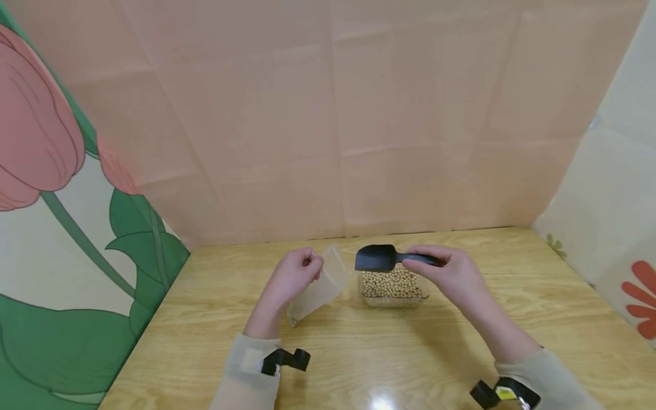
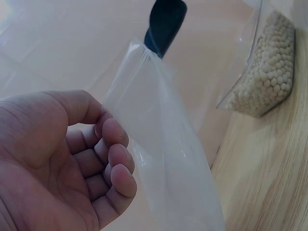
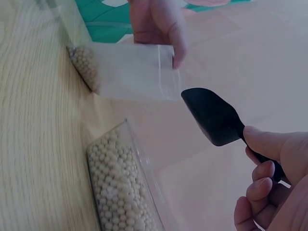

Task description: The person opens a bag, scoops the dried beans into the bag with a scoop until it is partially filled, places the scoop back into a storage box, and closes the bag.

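Observation:
My left hand (image 1: 295,273) pinches the top edge of a clear plastic zip bag (image 1: 324,287), which hangs tilted with its bottom at the table. Some beans (image 3: 84,67) lie in the bottom of the bag in the right wrist view. With my right hand (image 1: 451,272) I grip the handle of a black scoop (image 1: 376,258), its blade pointing left toward the bag's mouth. Below the scoop stands a clear box (image 1: 394,302) filled with round, pale beans (image 2: 272,67). The scoop's blade overlaps the back of the box in the head view.
Everything stands on a wood-grain table (image 1: 328,364). A plain pinkish sheet (image 1: 333,114) rises behind its far edge. Flower-printed panels flank the table, with a large tulip (image 1: 36,114) on the left and a red flower (image 1: 643,299) on the right.

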`<state>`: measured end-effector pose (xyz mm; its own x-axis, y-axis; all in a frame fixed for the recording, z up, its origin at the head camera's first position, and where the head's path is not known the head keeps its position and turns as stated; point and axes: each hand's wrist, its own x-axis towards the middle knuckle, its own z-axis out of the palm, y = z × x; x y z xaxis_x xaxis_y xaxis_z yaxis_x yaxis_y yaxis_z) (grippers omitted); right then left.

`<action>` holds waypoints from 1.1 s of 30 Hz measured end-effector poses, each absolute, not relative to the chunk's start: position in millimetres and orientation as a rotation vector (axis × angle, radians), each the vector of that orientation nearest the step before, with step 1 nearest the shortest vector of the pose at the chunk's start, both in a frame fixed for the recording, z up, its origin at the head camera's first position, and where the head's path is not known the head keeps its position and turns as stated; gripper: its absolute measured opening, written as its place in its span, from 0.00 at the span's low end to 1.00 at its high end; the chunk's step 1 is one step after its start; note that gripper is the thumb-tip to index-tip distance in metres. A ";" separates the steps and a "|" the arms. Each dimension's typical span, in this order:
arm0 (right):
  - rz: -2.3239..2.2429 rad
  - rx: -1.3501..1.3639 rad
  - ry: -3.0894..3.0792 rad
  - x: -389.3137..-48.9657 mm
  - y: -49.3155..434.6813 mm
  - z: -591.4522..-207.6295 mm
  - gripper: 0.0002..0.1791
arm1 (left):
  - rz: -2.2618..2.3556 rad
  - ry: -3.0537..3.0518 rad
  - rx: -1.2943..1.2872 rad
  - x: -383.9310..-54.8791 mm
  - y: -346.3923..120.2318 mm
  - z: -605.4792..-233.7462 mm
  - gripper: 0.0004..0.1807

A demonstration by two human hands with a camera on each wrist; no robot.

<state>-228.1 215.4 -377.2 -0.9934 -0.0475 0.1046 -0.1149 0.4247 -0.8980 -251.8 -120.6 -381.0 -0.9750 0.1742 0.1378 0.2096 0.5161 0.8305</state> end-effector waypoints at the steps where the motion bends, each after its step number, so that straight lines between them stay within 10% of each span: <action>1: 1.640 0.141 -2.604 -228.3 217.7 -378.2 0.31 | -1.488 -2.704 -0.343 -251.6 -120.7 -381.0 0.15; 33: 1.444 0.133 -2.811 -255.5 268.7 -401.9 0.35 | -1.525 -2.703 -0.323 -253.3 -121.1 -381.9 0.14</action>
